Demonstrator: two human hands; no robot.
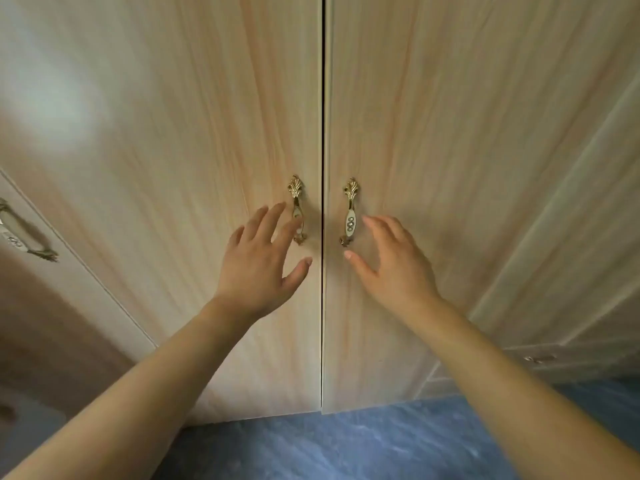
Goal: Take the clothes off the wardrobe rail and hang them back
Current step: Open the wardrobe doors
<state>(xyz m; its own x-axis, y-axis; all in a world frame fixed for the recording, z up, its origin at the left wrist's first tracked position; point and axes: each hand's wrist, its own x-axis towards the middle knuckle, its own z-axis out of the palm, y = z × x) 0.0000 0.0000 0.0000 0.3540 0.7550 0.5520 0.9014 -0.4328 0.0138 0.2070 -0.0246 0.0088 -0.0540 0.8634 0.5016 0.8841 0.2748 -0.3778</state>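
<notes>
Two light wooden wardrobe doors, the left door [194, 168] and the right door [450, 161], stand closed with a thin dark gap between them. Each bears an ornate gold handle near the gap: the left handle [298, 202] and the right handle [350, 211]. My left hand [258, 261] is raised with fingers spread, its fingertips at the left handle. My right hand [394, 261] is spread just right of the right handle, apart from it. Neither hand holds anything. The clothes and the rail are hidden behind the doors.
Another door with a similar handle [26, 233] stands at the far left. More cabinet panelling with a small handle [540, 358] runs along the right. A blue marbled floor [346, 445] lies below the doors.
</notes>
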